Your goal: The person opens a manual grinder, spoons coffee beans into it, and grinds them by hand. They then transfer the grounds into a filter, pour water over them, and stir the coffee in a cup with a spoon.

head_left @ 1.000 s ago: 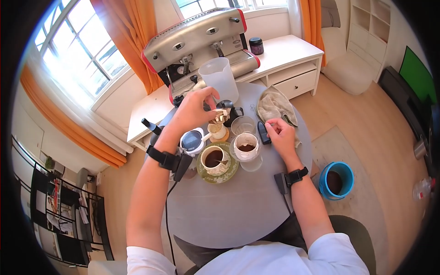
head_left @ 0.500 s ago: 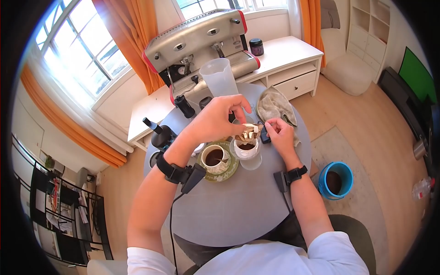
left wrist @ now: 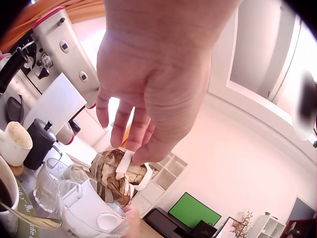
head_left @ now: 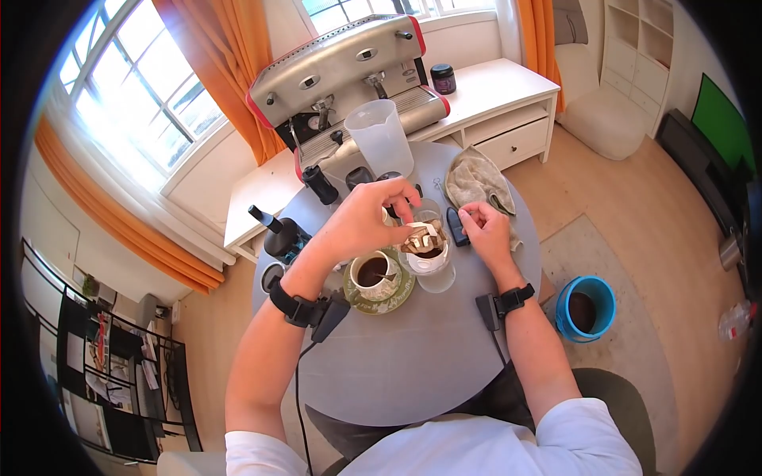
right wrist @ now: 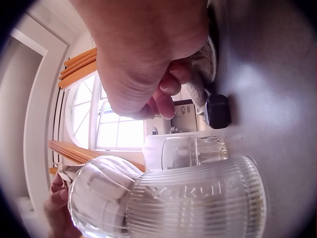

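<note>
My left hand pinches a used drip coffee bag, brown-stained and crumpled, with white paper tabs. In the left wrist view the drip bag hangs from the thumb and fingertips. It is over a white-rimmed vessel with dark contents, set in clear glass. My right hand is beside a small black object, fingers loosely curled, nothing visible in them. A ribbed clear glass with raised lettering stands close to it. Left of the vessel, a patterned cup of dark liquid holds a spoon, on a green saucer.
A tall translucent pitcher stands at the far side of the round grey table. A folded cloth lies at the right, black coffee tools at the left. Behind is an espresso machine. A blue bucket is on the floor.
My left hand has carried the drip bag from the far left of the table to the right and nearer, over the white-rimmed vessel. The right hand has stayed nearly still.
</note>
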The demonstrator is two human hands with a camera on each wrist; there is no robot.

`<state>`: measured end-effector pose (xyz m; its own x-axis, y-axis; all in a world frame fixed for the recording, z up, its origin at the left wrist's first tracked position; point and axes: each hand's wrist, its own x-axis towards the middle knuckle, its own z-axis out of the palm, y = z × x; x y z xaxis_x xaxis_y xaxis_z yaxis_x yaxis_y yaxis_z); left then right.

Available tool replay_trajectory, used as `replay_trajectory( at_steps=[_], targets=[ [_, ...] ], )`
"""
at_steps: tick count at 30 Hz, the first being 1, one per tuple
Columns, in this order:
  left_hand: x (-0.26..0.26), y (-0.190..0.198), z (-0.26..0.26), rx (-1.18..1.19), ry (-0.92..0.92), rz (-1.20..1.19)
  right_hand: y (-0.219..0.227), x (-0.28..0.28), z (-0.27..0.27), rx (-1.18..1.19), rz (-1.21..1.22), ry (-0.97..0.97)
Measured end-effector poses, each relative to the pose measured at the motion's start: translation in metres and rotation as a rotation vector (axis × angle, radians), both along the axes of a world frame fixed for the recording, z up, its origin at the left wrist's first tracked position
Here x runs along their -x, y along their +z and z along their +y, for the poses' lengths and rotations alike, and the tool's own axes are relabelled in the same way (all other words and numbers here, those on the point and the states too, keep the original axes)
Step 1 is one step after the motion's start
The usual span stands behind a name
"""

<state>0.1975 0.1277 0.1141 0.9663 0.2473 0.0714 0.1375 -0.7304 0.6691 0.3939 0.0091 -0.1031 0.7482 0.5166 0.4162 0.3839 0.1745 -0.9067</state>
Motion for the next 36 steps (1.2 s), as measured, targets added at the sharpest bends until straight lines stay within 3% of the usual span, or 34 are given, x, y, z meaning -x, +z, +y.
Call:
replay_trajectory(
  at_steps=[17, 23, 25, 27, 30, 36],
  targets=[
    [-0.012, -0.016, -0.002, -0.203, -0.087, 0.017, 0.002, -0.001, -0.002, 0.030, -0.004, 0.027],
    [0.012, -0.017, 0.035, -0.050, 0.038, -0.132, 0.001, 0.000, -0.001, 0.013, 0.009, 0.014],
    [0.022, -0.015, 0.056, -0.125, 0.160, -0.067, -0.002, -0.002, 0.000, 0.003, -0.004, 0.033],
    [0.033, -0.028, 0.087, -0.355, 0.315, 0.236, 0.001, 0.000, -0.001, 0.015, 0.018, 0.014],
    [0.047, -0.067, 0.131, -0.433, 0.277, 0.447, -0.004, -0.005, 0.002, 0.014, 0.025, 0.041],
    [0.035, -0.100, 0.148, -0.308, 0.357, 0.479, -0.008, -0.006, 0.003, 0.024, 0.048, 0.053]
  ],
)
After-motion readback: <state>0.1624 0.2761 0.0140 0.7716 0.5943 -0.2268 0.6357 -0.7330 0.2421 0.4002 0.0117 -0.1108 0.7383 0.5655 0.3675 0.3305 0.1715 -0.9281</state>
